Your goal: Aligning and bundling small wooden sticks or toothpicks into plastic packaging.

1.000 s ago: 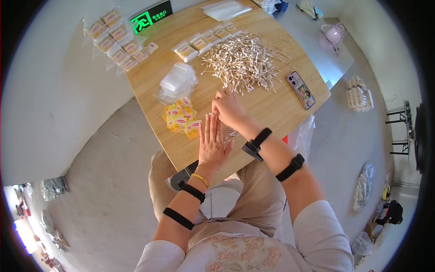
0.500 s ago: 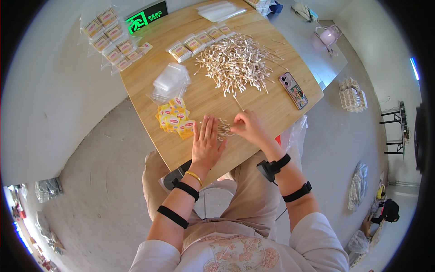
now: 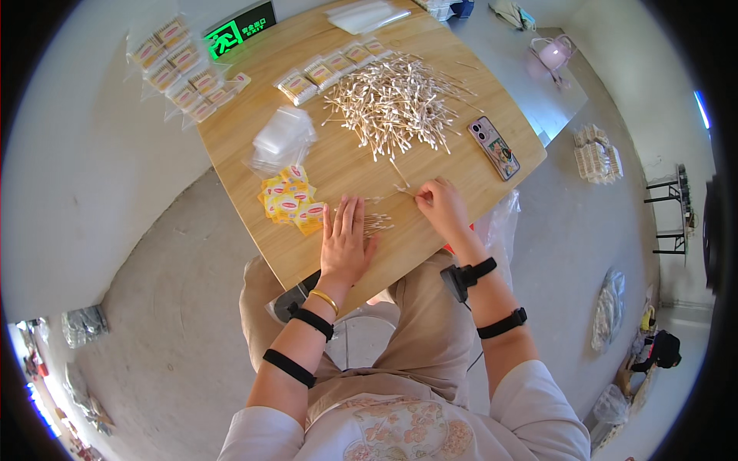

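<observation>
My left hand (image 3: 345, 240) lies flat with fingers stretched out, over one side of a small bunch of cotton swabs (image 3: 377, 223) near the table's front edge. The ends of these swabs stick out to the right of it. Just to the right, my right hand (image 3: 443, 207) is closed in a pinch on a cotton swab (image 3: 403, 190) that points to the left. A large loose heap of cotton swabs (image 3: 396, 104) spreads over the table beyond both hands. Left of my left hand is a pile of yellow and white cards (image 3: 290, 198).
Clear plastic bags (image 3: 283, 137) lie behind the cards on the wooden table (image 3: 354, 169). Filled swab packets (image 3: 319, 74) stand in a row behind, with more stacked (image 3: 184, 65) at the far left. A phone (image 3: 494, 148) lies at the right edge.
My right hand has moved right and slightly away from the small bunch, with a swab between its fingers. My left hand stays flat over the swabs. The view has shifted slightly.
</observation>
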The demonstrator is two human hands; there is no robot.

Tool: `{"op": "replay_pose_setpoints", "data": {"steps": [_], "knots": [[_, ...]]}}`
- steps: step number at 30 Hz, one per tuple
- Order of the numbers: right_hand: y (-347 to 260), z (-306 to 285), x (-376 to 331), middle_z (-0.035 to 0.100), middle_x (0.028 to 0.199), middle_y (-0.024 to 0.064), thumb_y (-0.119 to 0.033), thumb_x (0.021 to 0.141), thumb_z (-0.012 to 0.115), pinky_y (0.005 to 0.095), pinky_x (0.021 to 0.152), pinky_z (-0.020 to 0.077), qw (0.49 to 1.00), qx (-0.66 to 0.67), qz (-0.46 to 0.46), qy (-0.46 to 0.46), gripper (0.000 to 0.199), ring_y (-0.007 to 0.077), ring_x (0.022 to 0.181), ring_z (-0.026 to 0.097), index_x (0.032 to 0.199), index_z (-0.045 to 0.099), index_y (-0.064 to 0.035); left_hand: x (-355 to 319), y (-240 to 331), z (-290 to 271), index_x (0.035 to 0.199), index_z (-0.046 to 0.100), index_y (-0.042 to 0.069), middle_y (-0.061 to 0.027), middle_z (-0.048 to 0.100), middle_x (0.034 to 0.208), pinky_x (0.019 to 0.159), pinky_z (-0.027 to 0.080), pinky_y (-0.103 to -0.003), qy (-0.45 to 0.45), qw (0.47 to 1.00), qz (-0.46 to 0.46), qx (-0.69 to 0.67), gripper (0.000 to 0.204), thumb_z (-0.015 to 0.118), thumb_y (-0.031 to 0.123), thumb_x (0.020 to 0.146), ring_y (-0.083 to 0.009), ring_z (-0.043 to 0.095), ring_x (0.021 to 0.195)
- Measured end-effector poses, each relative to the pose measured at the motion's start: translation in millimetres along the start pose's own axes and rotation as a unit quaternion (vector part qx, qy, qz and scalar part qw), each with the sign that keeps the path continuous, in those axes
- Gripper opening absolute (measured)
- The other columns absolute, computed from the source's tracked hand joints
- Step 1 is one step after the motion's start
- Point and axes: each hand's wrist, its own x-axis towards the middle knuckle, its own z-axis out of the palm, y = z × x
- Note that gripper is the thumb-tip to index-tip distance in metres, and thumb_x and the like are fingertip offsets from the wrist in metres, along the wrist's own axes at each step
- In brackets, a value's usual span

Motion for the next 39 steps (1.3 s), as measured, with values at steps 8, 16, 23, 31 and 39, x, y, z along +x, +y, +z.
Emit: {"op": "replay_pose_setpoints", "data": {"steps": [8, 16, 23, 31, 39], "knots": [[-35, 31, 21, 0.063, 0.083, 0.0089, -0.010, 0.076, 0.071, 0.0424, 0.077, 0.0490, 0.995, -0.001, -0.103, 0.000, 0.007, 0.0308, 0.086, 0.061, 0.078, 0.065, -0.0077, 2, 3, 2, 0.152, 0.027, -0.002, -0.0170, 0.034, 0.154, 0.123, 0.012, -0.054, -0.007, 1.000, -0.002, -0.008, 0.076, 0.055, 0.040, 0.095, -0.0322, 0.027, 0.147], [-39, 24, 52, 0.063, 0.084, 0.0066, -0.010, 0.077, 0.070, 0.0427, 0.079, 0.0482, 0.990, -0.020, -0.138, 0.002, 0.007, 0.0302, 0.088, 0.060, 0.077, 0.064, -0.0095, 2, 2, -1, 0.152, 0.025, -0.003, -0.0192, 0.030, 0.158, 0.123, 0.011, -0.054, -0.003, 1.000, 0.006, 0.002, 0.077, 0.054, 0.041, 0.096, -0.0335, 0.023, 0.149], [-51, 41, 51, 0.062, 0.094, 0.0062, -0.011, 0.078, 0.072, 0.0428, 0.085, 0.0458, 0.982, -0.011, -0.173, -0.077, 0.012, 0.0292, 0.098, 0.058, 0.086, 0.063, -0.0116, 1, 0, 1, 0.150, 0.031, -0.001, -0.0170, 0.035, 0.154, 0.122, 0.012, -0.055, 0.004, 1.000, 0.013, -0.007, 0.073, 0.054, 0.040, 0.096, -0.0328, 0.026, 0.148], [-44, 46, 51, 0.061, 0.100, 0.0073, -0.009, 0.079, 0.072, 0.0445, 0.088, 0.0445, 0.987, -0.073, -0.142, 0.006, 0.017, 0.0312, 0.103, 0.055, 0.094, 0.064, -0.0120, 1, 3, 1, 0.153, 0.028, 0.001, -0.0157, 0.024, 0.161, 0.122, 0.011, -0.057, 0.001, 1.000, 0.015, 0.008, 0.074, 0.055, 0.041, 0.095, -0.0324, 0.018, 0.151], [-26, 31, 33, 0.062, 0.093, 0.0100, -0.009, 0.082, 0.070, 0.0457, 0.084, 0.0457, 0.991, -0.016, -0.075, 0.111, 0.011, 0.0340, 0.095, 0.057, 0.091, 0.064, -0.0102, 1, 2, -1, 0.155, 0.023, 0.001, -0.0146, 0.024, 0.162, 0.123, 0.008, -0.056, -0.019, 0.999, 0.005, 0.025, 0.078, 0.052, 0.043, 0.096, -0.0301, 0.016, 0.152]]}}
